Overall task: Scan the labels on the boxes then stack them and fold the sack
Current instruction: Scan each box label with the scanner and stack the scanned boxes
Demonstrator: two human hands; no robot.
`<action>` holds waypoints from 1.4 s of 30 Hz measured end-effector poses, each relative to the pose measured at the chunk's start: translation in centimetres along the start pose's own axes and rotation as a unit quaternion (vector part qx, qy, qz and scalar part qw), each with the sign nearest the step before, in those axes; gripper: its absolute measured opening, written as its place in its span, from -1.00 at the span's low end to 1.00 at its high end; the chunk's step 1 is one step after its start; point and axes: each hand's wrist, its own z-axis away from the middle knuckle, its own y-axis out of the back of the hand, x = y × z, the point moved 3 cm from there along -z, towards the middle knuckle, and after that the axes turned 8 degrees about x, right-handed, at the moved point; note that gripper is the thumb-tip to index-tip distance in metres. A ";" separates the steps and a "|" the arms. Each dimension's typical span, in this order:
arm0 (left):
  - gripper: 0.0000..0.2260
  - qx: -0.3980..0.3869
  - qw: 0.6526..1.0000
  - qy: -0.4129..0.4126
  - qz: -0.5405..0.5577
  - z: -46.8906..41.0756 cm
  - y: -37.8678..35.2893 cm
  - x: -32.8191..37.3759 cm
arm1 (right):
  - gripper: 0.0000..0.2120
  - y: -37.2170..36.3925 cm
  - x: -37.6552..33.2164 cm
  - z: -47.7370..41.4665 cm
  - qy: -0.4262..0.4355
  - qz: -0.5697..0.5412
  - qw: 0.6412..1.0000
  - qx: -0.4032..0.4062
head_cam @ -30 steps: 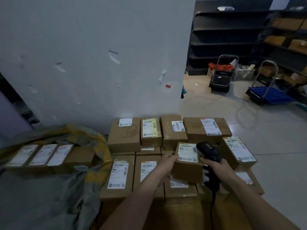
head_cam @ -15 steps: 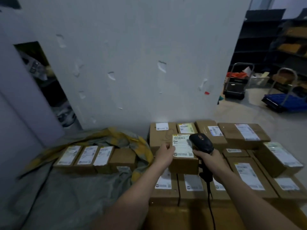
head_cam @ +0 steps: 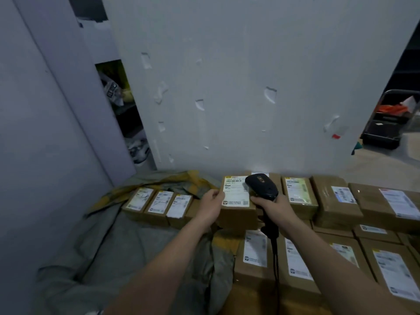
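Observation:
My left hand (head_cam: 210, 206) grips the left side of a small brown cardboard box (head_cam: 237, 213) with a white label on top, held above the other boxes. My right hand (head_cam: 276, 209) grips a black corded barcode scanner (head_cam: 261, 186), whose head hangs over the right part of that label. Several labelled brown boxes (head_cam: 336, 201) lie stacked to the right and in front. Three narrow labelled boxes (head_cam: 159, 203) sit side by side on a grey and yellow sack (head_cam: 127, 246) spread over the floor at the left.
A white wall (head_cam: 227, 87) rises just behind the boxes. A dark gap with clutter (head_cam: 122, 105) opens at the left. A black cart with orange items (head_cam: 386, 123) stands on the tiled floor at the far right.
The view has swung left. My left hand has carried the held box leftward and up, away from the stack, with the scanner staying over its label.

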 end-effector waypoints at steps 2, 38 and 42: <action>-0.68 0.017 1.000 0.004 -0.009 -0.9 2.0 -0.5 | -0.78 -2.1 -0.5 0.1 -0.002 0.001 1.000 -0.007; -0.63 -0.029 0.995 0.093 -0.028 -26.4 34.8 -18.2 | -0.73 -46.3 -0.1 -6.9 -0.089 0.158 0.982 -0.050; -0.60 -0.036 0.993 0.091 -0.069 -27.0 34.3 -19.8 | -0.78 -46.8 1.3 -8.0 -0.099 0.148 0.983 -0.045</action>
